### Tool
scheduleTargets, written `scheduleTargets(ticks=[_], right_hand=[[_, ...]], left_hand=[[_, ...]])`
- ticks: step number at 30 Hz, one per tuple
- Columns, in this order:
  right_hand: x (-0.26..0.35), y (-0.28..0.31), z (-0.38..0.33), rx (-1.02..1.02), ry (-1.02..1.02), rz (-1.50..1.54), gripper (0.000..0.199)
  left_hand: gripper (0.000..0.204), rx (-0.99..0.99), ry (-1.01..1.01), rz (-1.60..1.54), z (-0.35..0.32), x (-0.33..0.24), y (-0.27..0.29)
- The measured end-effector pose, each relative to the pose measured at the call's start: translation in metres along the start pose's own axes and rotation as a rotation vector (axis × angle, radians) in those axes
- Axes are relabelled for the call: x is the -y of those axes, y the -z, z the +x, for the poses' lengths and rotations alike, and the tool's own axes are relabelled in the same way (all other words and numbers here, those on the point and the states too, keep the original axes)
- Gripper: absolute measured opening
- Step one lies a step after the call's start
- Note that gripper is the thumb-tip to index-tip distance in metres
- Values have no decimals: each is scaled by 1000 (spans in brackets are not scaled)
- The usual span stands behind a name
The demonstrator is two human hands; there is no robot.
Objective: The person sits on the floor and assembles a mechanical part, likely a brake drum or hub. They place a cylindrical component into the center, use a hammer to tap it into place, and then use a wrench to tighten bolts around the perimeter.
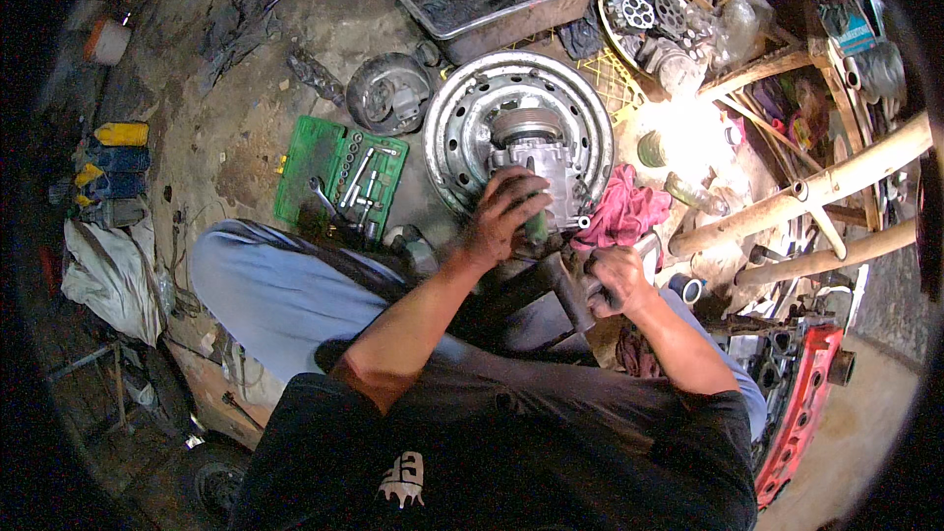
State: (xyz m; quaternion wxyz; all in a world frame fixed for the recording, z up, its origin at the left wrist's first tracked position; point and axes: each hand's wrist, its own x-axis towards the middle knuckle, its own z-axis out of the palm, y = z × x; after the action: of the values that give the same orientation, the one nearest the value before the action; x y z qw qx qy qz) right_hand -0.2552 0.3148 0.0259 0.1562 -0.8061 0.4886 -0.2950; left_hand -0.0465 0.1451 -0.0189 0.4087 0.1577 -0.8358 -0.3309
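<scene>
A grey metal compressor (553, 177) with a grooved pulley (526, 126) rests on a silver wheel rim (462, 88) in front of me. My left hand (506, 214) lies against the compressor's near left side, its fingers curled. Below those fingers shows a small green piece (536, 228); its kind is unclear. Closed into a fist, my right hand (618, 281) is beside a dark metal cylinder (568, 287) close to my lap. What sits inside that fist is hidden. A crumpled red cloth (624, 208) lies just beyond it.
To the left lies a green socket set case (300, 167), opened. Beyond it stands a round dark pan (388, 93). A black tub (492, 25) with a brush is at the back. A bright lamp (678, 138) and wooden poles (826, 187) crowd the right, above a red engine cover (801, 413).
</scene>
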Motion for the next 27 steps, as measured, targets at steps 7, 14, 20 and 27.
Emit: scheduleTargets(ticks=[7,14,20,27], right_hand=[[-28,6,-14,-466,-88,-150,56],[52,101,61,-941,-713,125,15],[95,125,52,-1307,-690,96,21],[70,116,29,-1273,-776,112,19]], left_hand=[[34,-386,278,-57,36,-12,7],[27,-522,435,-424,71,-35,41],[23,-392,337,-157,103,-85,105],[23,9,322,75,127,-110,127]])
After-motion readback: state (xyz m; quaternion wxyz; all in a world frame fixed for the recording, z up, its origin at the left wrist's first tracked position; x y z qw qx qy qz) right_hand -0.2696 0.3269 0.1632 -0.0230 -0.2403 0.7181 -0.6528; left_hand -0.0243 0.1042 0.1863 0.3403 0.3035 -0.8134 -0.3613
